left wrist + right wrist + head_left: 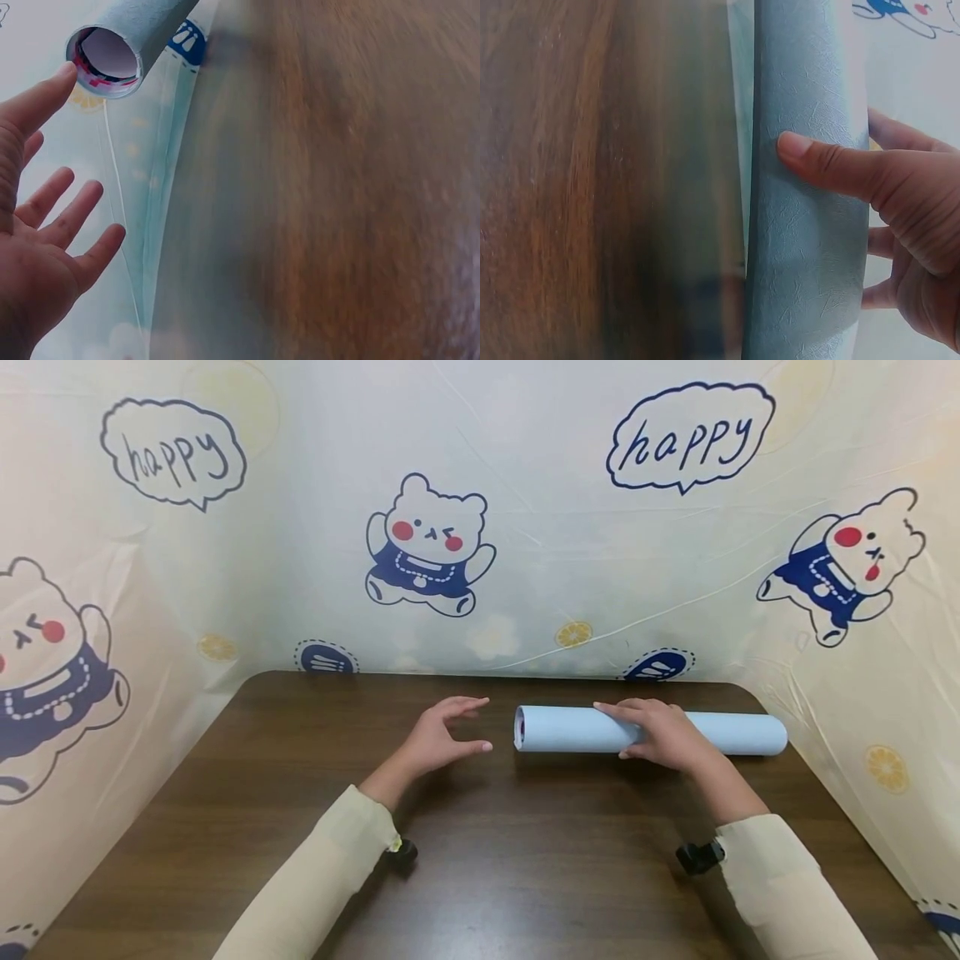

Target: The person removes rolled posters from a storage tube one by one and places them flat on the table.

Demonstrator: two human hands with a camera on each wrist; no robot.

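A light blue tube (566, 729), like a rolled sheet with a textured surface, lies crosswise over the right half of the table. My right hand (667, 735) grips it near its middle, thumb on the near side and fingers over the far side; the right wrist view shows the thumb pressed on the tube (810, 247). Off the tube's left end is my left hand (435, 739), fingers spread and thumb apart, holding nothing. In the left wrist view the tube's round opening (105, 56) shows pink and dark colours inside, close by the left thumb (45, 97).
The brown wooden table (480, 860) has rounded far corners. Behind it and at both sides hangs a pale cloth (525, 568) printed with bears, oranges and the word happy. Both wrists carry a small black device (699, 858) below a cream sleeve (772, 860).
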